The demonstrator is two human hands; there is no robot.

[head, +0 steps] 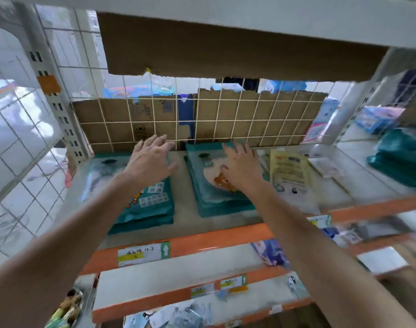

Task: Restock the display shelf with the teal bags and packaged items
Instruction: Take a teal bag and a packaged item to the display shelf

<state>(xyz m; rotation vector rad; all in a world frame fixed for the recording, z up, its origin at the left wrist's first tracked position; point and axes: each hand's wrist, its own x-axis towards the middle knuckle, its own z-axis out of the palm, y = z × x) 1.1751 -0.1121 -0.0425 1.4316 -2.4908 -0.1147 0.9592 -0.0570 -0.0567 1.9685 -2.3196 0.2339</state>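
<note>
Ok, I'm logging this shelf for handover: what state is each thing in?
left teal stack: lying flat
middle teal stack: flat, under right hand
yellow packet: lying flat, untouched
left hand: open, fingers spread, holding nothing
right hand: open, resting on middle teal stack

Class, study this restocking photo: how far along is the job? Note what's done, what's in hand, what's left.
Done: two stacks of teal bags lie flat, the left stack and the middle stack, with a yellow packet beside them. In hand: the right hand rests on the middle stack, probably squaring it; the left hand hovers open. Left: bare shelf shows between the stacks, so more likely fits.
</note>
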